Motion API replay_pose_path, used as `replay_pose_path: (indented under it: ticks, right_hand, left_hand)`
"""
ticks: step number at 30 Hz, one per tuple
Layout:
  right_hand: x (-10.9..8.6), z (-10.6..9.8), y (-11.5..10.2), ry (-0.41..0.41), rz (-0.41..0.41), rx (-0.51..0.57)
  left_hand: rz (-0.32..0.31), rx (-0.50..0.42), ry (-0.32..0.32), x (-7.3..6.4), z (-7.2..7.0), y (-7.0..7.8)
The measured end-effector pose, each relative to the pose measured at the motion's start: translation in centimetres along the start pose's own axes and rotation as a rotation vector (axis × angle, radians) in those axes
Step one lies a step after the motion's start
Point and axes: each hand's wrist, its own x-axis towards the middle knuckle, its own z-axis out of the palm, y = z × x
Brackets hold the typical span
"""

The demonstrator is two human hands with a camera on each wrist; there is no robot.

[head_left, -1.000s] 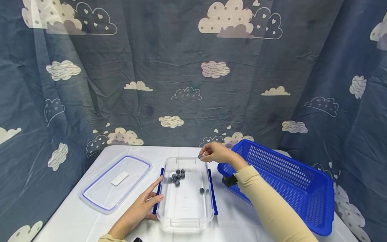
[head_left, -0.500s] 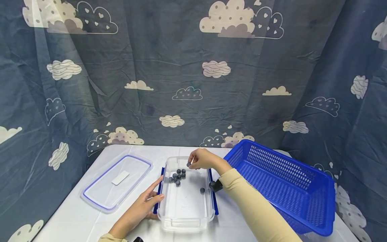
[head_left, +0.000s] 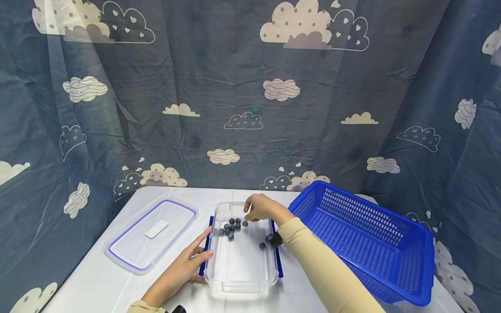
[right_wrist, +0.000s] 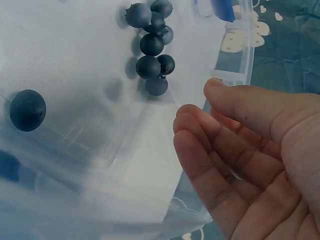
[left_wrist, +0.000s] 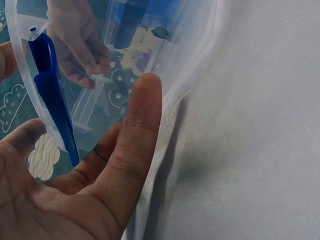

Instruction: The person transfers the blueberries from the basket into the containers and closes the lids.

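Note:
A clear plastic container [head_left: 241, 271] with blue side latches sits in front of me, several blueberries [head_left: 232, 228] clustered at its far left. My left hand [head_left: 182, 267] holds its left side, thumb at the rim and lower fingers against the outside below. Over the far right part hovers my right hand [head_left: 261, 207], thumb and fingertips apart with nothing between them in the right wrist view. One blueberry [head_left: 245, 223] lies just below its fingertips, beside the cluster. Another single blueberry [head_left: 262, 246] rests near the right wall, and shows large in the right wrist view.
To the left, the clear lid [head_left: 135, 250] with a blue-violet seal lies flat on the white-covered table [head_left: 98, 291]. A blue perforated basket [head_left: 375, 243] stands on the right, beside my right forearm. Dark cloud-print cloth [head_left: 235, 143] hangs behind and at both sides.
My right hand has come left from beyond the container's far right corner, carrying a blueberry, and has let it go beside the cluster. My left hand has stayed in place.

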Motion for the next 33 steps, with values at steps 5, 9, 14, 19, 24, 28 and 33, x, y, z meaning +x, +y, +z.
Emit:
replay_pose_path:
  ticks: [5, 9, 14, 19, 24, 28, 33]
  right_hand:
    - [-0.2, -0.2, 0.1, 0.001, 0.0, 0.01]
    - [-0.5, -0.5, 0.1, -0.003, -0.02, 0.027]
    - [-1.0, -0.9, -0.3, 0.01, -0.066, 0.056]
    - [-2.1, -1.1, -1.8, 0.038, -0.114, 0.074]
    - [-2.8, -0.4, -3.9, 0.062, -0.148, 0.091]
    - [-3.2, 0.6, -6.2, 0.083, -0.177, 0.085]
    - [-3.7, 2.5, -9.4, 0.088, -0.21, 0.135]
  left_hand:
    - [-0.01, 0.008, 0.005, -0.1, 0.0, 0.2]
    - [-0.007, 0.025, 0.014, -0.3, -0.2, 0.3]
    - [0.016, 0.064, 0.045, -0.5, -0.7, 0.9]
    - [0.06, 0.133, 0.057, -0.7, -1.8, 2.1]
    - [0.074, 0.227, 0.141, -1.2, -3.8, 3.9]
    - [0.091, 0.368, 0.208, -1.8, -6.2, 5.3]
    - [0.146, 0.555, 0.257, -2.8, -9.6, 6.8]
